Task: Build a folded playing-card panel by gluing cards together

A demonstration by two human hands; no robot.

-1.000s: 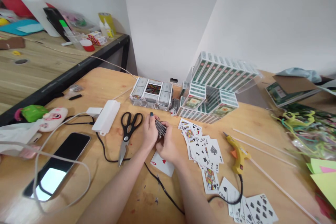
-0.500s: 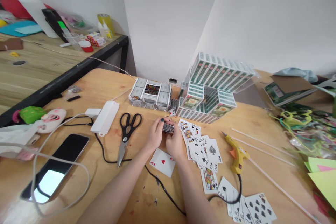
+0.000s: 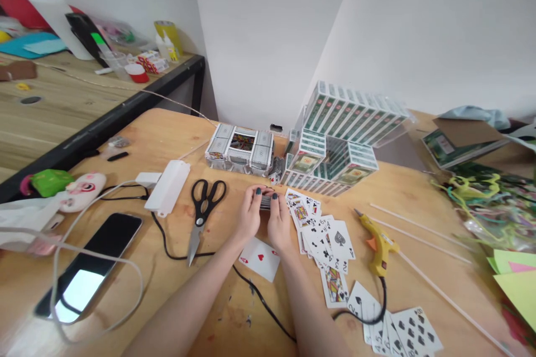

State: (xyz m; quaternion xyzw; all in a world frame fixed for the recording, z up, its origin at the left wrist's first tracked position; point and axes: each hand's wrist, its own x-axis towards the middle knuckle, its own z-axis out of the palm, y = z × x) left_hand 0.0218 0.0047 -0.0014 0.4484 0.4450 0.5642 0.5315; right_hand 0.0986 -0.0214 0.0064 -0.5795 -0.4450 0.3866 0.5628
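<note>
Both hands, left hand [image 3: 248, 218] and right hand [image 3: 280, 224], grip card stack [image 3: 265, 202] between curled fingers, right of scissors [image 3: 203, 210].

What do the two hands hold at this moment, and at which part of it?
Both the left hand and the right hand hold one small stack of cards, fingers over its top edge, one hand at each end.

Bare arms, dark painted nails

From my feed I see two forearms coming up from the bottom edge, both bare with no sleeves, watch, bracelet or rings that I can make out. The left hand [image 3: 248, 217] and the right hand [image 3: 280, 224] wear no gloves. The fingers [image 3: 258, 194] end in short nails painted a dark teal or near-black polish.
</note>
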